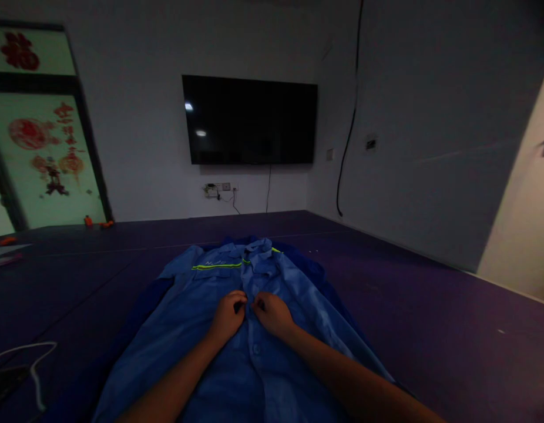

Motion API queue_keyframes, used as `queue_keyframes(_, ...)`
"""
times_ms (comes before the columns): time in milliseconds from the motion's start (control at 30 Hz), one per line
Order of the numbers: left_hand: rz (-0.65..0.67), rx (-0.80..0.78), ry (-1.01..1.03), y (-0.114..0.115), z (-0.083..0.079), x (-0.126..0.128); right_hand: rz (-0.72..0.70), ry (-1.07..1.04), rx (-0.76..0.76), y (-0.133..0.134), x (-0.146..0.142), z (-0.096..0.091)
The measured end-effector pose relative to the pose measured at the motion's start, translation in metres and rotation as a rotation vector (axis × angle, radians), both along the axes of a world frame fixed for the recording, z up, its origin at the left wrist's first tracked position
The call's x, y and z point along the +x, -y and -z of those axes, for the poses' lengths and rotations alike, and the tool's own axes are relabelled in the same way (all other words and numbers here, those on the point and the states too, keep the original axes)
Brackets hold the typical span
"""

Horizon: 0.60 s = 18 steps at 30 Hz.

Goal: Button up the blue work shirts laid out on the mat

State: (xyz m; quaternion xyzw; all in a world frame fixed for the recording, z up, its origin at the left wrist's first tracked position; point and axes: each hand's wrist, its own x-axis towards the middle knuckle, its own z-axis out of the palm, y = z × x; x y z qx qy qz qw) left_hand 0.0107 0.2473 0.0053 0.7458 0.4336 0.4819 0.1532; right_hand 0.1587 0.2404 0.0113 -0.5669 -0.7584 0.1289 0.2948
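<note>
A blue work shirt (205, 299) with yellow-green stripes across the chest lies front up, its collar pointing away from me. My left hand (230, 314) is closed on the shirt's front edge, left of the button line. Just across from it, my right hand (272, 311) pinches the other front edge. The fingertips of both hands nearly meet at the middle of the chest. Whatever small part sits between them is hidden by the fingers. Below the hands, a button (256, 349) shows on the placket. Darker blue sleeves spread out on both sides.
The shirt rests on a dark purple surface (408, 305). A white cable (36, 376) and a dark flat object (7, 382) lie at the lower left. Small orange items (88, 221) stand near the door. A television (252, 120) hangs on the far wall.
</note>
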Motion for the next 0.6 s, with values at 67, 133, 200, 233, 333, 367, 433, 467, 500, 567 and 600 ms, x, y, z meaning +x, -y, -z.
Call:
queue_keyframes(67,0.007,-0.002,-0.004,0.0004,-0.0006,0.0000,0.001,0.000,0.000,-0.0004,0.0001,0.0001)
queue_keyframes(133,0.015,-0.004,-0.003,0.0012,-0.0020,0.0002,0.004,0.001,-0.002,-0.0009,0.0001,0.0004)
queue_keyframes(200,0.024,-0.010,-0.002,0.0019,-0.0034,0.0005,0.007,0.001,-0.007,-0.0014,-0.0001,0.0009)
queue_keyframes(233,0.028,-0.014,-0.002,0.0022,-0.0040,0.0005,0.007,0.000,-0.011,-0.0016,-0.0001,0.0011)
queue_keyframes(333,0.036,-0.032,-0.001,0.0027,-0.0044,0.0002,0.002,-0.001,-0.013,-0.0014,-0.0003,0.0011)
queue_keyframes(367,0.038,-0.037,0.000,0.0028,-0.0044,0.0000,-0.001,0.000,-0.011,-0.0012,-0.0003,0.0009)
queue_keyframes(433,0.039,-0.044,0.005,0.0031,-0.0043,-0.0004,-0.001,0.006,-0.008,-0.0005,-0.0004,0.0002)
queue_keyframes(467,0.042,-0.050,0.007,0.0032,-0.0044,-0.0006,0.002,0.009,-0.008,-0.0002,-0.0004,-0.0002)
queue_keyframes(500,0.046,-0.057,0.008,0.0032,-0.0045,-0.0008,0.005,0.012,-0.008,0.0000,-0.0004,-0.0005)
queue_keyframes(567,0.053,-0.071,0.011,0.0030,-0.0049,-0.0012,0.006,0.015,-0.009,0.0003,-0.0005,-0.0010)
queue_keyframes(600,0.056,-0.079,0.012,0.0026,-0.0051,-0.0014,0.004,0.014,-0.011,0.0003,-0.0005,-0.0011)
